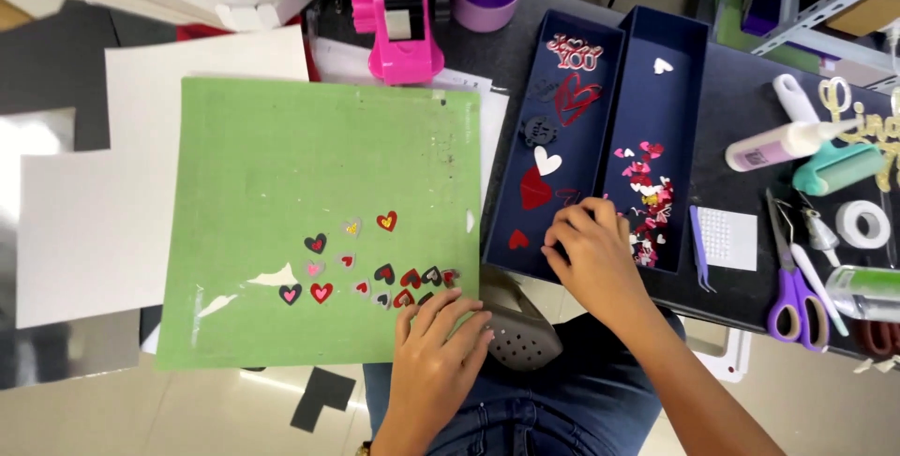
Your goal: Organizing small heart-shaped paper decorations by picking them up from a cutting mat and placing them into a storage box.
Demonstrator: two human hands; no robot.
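Your left hand [436, 343] lies flat, fingers spread and gripping nothing, on the near edge of one square green cutting mat [309, 165], touching the nearest of about fourteen small paper hearts [386, 222]. Your right hand [592, 250] curls over the wall between two long navy trays [684, 72]; whether it pinches anything, you cannot tell.

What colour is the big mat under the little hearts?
Green: the mat shows best in the head view.
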